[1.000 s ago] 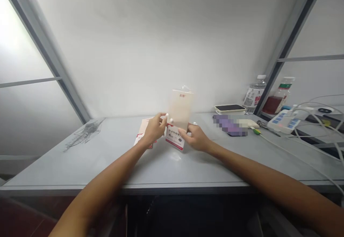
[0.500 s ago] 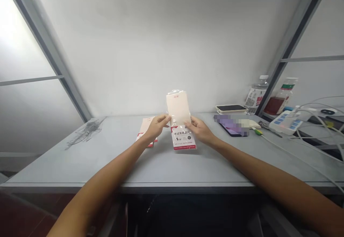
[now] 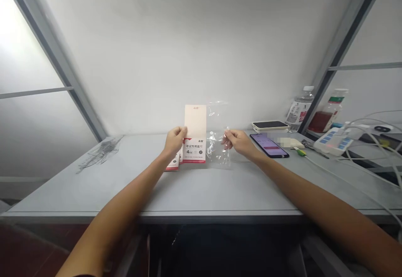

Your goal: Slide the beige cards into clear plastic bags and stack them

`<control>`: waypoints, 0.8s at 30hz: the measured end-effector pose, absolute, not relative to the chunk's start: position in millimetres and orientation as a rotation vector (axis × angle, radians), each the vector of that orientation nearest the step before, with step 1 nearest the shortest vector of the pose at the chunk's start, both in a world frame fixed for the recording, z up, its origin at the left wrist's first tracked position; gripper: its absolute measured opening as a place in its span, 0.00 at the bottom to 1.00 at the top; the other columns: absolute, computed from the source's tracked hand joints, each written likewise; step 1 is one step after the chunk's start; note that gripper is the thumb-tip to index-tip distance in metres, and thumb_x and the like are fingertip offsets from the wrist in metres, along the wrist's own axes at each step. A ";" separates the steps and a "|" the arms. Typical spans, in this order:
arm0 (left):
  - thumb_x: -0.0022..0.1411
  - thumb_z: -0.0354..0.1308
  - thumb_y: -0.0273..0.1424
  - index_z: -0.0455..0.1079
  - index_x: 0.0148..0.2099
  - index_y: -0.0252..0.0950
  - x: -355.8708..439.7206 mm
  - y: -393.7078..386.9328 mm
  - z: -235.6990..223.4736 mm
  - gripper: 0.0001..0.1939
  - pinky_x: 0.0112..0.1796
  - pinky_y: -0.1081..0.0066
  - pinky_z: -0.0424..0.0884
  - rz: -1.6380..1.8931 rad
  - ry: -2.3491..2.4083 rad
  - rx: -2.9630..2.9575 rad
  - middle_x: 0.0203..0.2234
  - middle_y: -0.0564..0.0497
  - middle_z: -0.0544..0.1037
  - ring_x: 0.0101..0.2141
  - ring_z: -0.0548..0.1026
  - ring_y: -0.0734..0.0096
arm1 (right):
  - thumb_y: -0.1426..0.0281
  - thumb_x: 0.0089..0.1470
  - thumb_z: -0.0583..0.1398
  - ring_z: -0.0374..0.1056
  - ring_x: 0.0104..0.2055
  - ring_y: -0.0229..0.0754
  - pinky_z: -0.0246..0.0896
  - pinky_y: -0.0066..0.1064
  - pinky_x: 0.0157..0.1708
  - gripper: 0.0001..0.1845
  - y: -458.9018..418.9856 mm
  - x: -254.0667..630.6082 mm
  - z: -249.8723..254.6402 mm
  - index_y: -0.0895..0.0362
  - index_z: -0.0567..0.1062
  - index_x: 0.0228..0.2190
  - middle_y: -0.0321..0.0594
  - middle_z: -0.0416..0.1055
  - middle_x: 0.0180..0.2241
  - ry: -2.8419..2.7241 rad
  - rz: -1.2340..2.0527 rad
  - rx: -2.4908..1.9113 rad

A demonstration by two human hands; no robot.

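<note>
Upright above the desk, a cream packaging card (image 3: 195,122) with a red and white printed lower part is pinched at its left edge by my left hand (image 3: 175,141). My right hand (image 3: 236,139) grips the right edge of a clear plastic bag (image 3: 216,151), which hangs beside the card. The card is outside the bag, and the bag looks empty. Behind and below my left hand, more red and white printed cards (image 3: 172,166) lie on the desk, partly covered by that hand.
On the right lie a phone with a lit screen (image 3: 269,145), a second phone (image 3: 270,125), a power strip (image 3: 333,141) and white cables. A water bottle (image 3: 300,109) and a bottle of red-brown liquid (image 3: 328,113) stand behind. Crumpled clear plastic (image 3: 100,155) lies at left.
The card has come out of the clear bag and moved left with my left hand. The emptied bag is now held apart in my right hand, slightly further right.
</note>
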State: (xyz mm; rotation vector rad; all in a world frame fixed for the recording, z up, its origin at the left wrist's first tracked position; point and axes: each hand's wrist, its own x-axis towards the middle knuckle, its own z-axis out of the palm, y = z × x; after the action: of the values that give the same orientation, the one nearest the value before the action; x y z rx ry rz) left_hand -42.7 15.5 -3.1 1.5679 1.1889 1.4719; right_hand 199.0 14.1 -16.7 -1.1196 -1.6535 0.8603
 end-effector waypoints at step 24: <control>0.49 0.53 0.40 0.65 0.24 0.35 -119.0 46.3 -5.2 0.12 0.28 0.67 0.65 0.306 2.255 1.787 0.24 0.44 0.77 0.27 0.74 0.60 | 0.56 0.53 0.52 0.67 0.46 0.51 0.58 0.35 0.40 0.25 69.7 258.4 -47.1 0.59 0.73 0.43 0.49 0.72 0.43 -1.921 0.130 -2.012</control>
State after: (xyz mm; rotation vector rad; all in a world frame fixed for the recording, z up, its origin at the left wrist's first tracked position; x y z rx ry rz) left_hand -119.0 46.3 -5.2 1.7873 2.2549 0.3062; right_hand 258.4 69.7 -47.1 -2.0122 -1.9210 0.1300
